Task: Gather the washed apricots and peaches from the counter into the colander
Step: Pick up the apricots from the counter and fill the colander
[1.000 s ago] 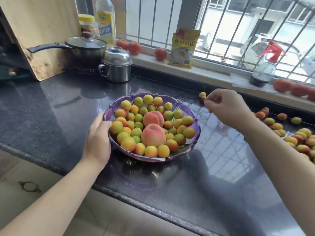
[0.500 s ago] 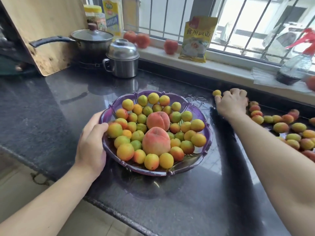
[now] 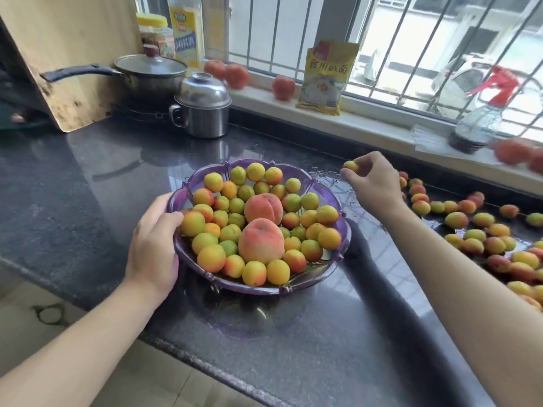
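A purple colander (image 3: pixel 320 183) sits on the dark counter, filled with several apricots and two peaches (image 3: pixel 261 244). My left hand (image 3: pixel 154 245) grips the colander's left rim, thumb over the edge beside an apricot. Just past the colander's far right rim, my right hand (image 3: pixel 374 186) pinches a small yellow apricot (image 3: pixel 351 165) in its fingertips above the wet counter. Several loose apricots (image 3: pixel 476 230) lie on the counter at the right.
A lidded steel pot (image 3: pixel 202 107) and a saucepan (image 3: pixel 150 74) stand at the back left beside a wooden board (image 3: pixel 67 54). On the window sill are tomatoes (image 3: pixel 283 88), a yellow packet (image 3: pixel 327 77) and a spray bottle (image 3: pixel 482 121). The counter's front edge (image 3: pixel 205 356) runs below.
My right hand dipped to the loose fruit by the wall, then rose holding one apricot in its fingertips and moved back towards the colander. My left hand stayed on the rim.
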A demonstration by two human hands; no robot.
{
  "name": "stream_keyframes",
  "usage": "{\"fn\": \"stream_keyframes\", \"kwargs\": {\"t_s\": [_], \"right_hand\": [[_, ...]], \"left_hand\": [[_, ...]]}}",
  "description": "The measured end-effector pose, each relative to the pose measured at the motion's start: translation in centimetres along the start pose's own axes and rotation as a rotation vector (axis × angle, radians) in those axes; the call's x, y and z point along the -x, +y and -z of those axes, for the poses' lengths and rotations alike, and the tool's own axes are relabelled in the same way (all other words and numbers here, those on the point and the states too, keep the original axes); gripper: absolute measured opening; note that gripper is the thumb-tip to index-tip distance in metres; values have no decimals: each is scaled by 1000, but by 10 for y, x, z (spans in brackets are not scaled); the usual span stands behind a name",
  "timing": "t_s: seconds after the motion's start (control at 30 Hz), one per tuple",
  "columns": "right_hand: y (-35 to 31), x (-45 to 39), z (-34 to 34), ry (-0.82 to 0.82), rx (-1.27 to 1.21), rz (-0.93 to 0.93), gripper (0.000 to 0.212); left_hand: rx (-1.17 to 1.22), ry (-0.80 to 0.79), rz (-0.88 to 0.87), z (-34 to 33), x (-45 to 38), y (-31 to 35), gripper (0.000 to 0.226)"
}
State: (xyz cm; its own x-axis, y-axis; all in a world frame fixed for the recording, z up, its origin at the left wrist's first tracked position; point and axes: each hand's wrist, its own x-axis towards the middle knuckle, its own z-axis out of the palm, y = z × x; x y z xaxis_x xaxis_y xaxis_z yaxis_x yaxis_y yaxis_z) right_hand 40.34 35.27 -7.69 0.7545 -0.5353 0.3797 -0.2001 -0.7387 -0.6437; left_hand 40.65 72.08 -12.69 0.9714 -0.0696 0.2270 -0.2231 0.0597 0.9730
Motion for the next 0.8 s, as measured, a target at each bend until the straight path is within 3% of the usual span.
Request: {"fn": "stream_keyframes", "kwargs": {"t_s": [0.17, 0.43, 0.63, 0.8], "right_hand": [[-54, 54, 63, -251, -286, -21, 30], [-128, 114, 112, -711, 18, 66, 22], [-135, 136, 90, -714, 561, 389, 25], [-147, 138, 80, -683, 720, 412, 26]], "left_hand": [[10, 7, 38, 0, 2, 2, 34], [-7, 34, 84, -2, 7, 6, 29], [-49, 34, 96, 2, 7, 5, 32], [-63, 30, 101, 0, 7, 7, 31]]}}
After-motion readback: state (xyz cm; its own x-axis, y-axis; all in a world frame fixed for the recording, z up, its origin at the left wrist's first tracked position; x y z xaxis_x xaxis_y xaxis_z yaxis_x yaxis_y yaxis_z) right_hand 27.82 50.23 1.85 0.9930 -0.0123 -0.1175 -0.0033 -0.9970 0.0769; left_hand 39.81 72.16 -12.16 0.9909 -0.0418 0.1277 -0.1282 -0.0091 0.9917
